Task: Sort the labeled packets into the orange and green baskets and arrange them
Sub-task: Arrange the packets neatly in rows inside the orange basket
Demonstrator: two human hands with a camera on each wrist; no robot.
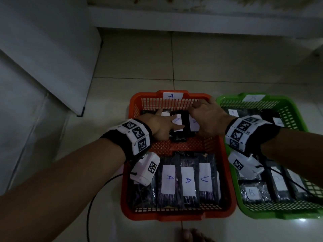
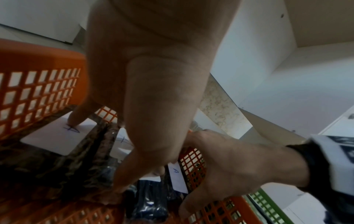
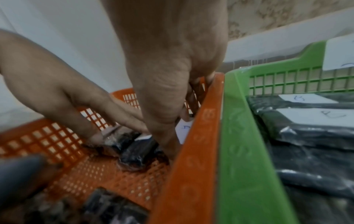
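The orange basket (image 1: 174, 215) (image 2: 34, 91) (image 3: 195, 151), tagged A, holds black packets with white A labels in a front row (image 1: 187, 182) and a back row (image 1: 180, 137). Both hands are in the back row. My left hand (image 1: 164, 124) (image 2: 153, 106) (image 3: 57, 91) lies flat with straight fingers on the A labels (image 2: 57, 136). My right hand (image 1: 208, 117) (image 2: 239, 166) (image 3: 168, 75) spans the rightmost A packet (image 1: 194, 125) (image 3: 138, 153), its fingers curled at the far end and its thumb down at the near end. The green basket (image 1: 279, 214) (image 3: 245, 151), tagged B, holds B packets (image 3: 316, 136).
The two baskets stand side by side, walls touching, on a pale tiled floor. A white panel (image 1: 52, 58) leans at the left and a low ledge (image 1: 209, 20) runs along the back. A black cable (image 1: 90, 206) trails left of the orange basket. A foot (image 1: 192, 236) shows at the bottom.
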